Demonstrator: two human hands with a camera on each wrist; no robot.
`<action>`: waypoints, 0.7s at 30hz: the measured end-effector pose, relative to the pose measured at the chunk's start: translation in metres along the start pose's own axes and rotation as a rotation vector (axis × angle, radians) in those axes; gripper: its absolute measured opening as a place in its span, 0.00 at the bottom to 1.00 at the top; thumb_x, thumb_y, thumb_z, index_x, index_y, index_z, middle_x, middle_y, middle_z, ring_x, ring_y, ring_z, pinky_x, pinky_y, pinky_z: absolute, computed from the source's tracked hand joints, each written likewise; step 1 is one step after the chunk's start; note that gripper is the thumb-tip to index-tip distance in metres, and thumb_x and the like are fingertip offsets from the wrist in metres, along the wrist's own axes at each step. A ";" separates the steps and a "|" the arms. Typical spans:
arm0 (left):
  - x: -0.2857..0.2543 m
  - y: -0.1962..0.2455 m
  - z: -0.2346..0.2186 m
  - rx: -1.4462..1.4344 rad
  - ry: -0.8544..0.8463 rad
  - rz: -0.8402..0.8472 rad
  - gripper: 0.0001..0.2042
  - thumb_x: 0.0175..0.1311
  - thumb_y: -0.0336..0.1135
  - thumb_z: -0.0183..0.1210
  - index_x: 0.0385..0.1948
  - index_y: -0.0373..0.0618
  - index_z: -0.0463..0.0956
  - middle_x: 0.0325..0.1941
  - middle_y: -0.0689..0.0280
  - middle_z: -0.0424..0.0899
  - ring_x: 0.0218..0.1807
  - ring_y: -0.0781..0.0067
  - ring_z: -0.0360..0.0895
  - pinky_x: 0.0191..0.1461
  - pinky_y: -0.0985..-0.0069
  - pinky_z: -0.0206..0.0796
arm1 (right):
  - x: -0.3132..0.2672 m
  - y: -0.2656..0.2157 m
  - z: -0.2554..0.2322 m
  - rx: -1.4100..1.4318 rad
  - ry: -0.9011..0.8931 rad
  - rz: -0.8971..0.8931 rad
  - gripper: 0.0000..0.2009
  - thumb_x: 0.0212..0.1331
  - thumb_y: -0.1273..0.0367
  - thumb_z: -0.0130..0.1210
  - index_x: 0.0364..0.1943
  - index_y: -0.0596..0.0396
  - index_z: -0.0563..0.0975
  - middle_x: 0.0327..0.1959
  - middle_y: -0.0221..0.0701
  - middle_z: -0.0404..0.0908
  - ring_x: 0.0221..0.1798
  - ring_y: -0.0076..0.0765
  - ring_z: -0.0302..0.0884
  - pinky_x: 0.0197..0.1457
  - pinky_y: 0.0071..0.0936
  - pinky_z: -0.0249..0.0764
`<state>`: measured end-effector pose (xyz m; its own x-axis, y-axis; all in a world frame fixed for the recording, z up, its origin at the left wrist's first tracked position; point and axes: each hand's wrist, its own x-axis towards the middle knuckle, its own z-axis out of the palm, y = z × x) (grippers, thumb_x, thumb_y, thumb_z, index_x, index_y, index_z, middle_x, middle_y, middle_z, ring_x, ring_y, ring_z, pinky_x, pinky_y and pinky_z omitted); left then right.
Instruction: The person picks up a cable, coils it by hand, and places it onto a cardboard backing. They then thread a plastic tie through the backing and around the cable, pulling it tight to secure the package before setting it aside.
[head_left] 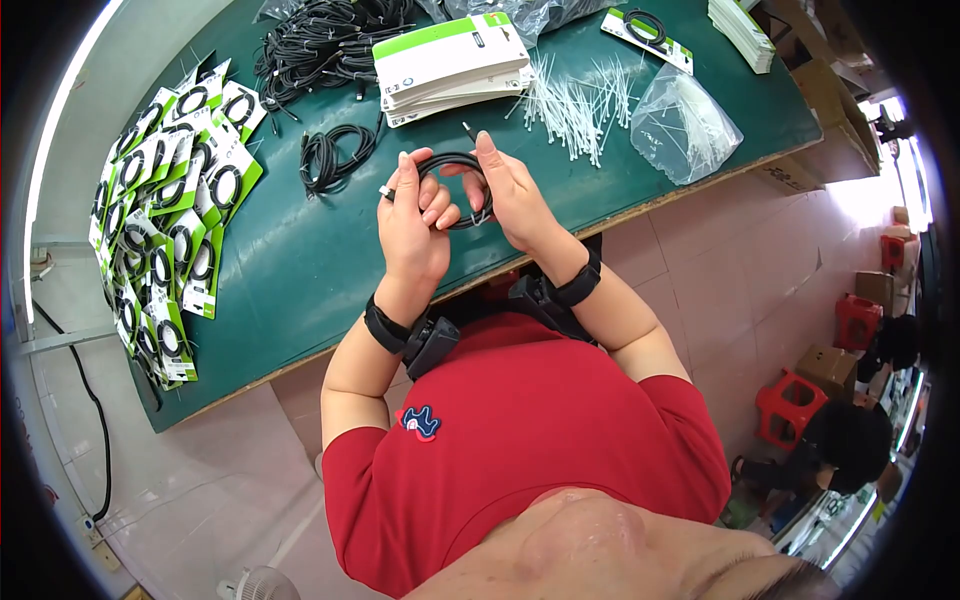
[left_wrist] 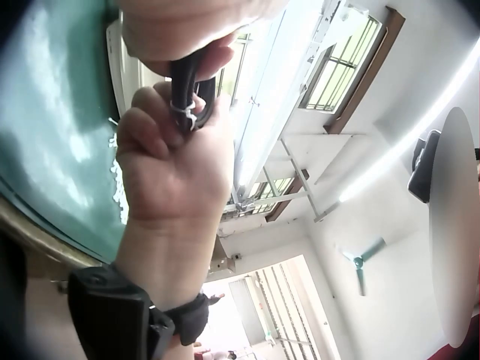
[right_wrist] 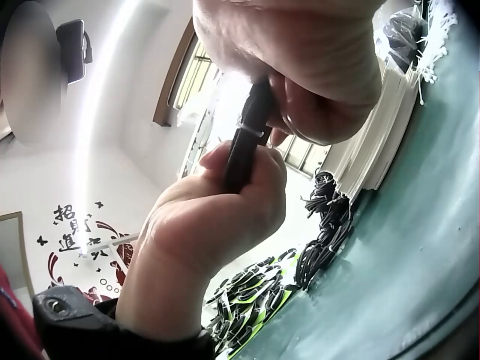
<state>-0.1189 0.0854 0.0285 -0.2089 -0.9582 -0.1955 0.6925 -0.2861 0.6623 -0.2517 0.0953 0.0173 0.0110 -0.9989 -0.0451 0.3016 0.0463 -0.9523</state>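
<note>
A coiled black cable (head_left: 452,160) is held up between both hands over the table's front part. The left hand (head_left: 415,215) grips the coil's left side, a cable plug poking out by its fingers. On the right side, the right hand (head_left: 512,200) pinches the coil between thumb and fingers, with another plug end above the thumb. A white tie (left_wrist: 187,112) goes round the coil near the right hand in the left wrist view. In the right wrist view a light tie (right_wrist: 252,131) also shows on the coil, between the hands.
Another black coil (head_left: 335,158) lies left of the hands. Behind are a cable heap (head_left: 325,45) and a stack of cards (head_left: 455,65). White ties (head_left: 580,105) and a plastic bag (head_left: 685,125) lie to the right. Carded cables (head_left: 170,200) cover the left end.
</note>
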 end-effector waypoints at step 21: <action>-0.004 -0.007 -0.006 0.264 -0.092 0.053 0.18 0.75 0.43 0.46 0.49 0.36 0.74 0.17 0.74 0.61 0.16 0.85 0.57 0.26 0.76 0.66 | 0.005 0.008 0.006 0.020 0.182 -0.172 0.23 0.72 0.52 0.43 0.30 0.58 0.75 0.18 0.22 0.65 0.20 0.13 0.57 0.23 0.15 0.54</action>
<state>-0.1186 0.0908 0.0206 -0.2471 -0.9641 -0.0968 0.5029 -0.2130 0.8377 -0.2440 0.0903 0.0114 -0.2136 -0.9750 0.0614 0.3033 -0.1259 -0.9445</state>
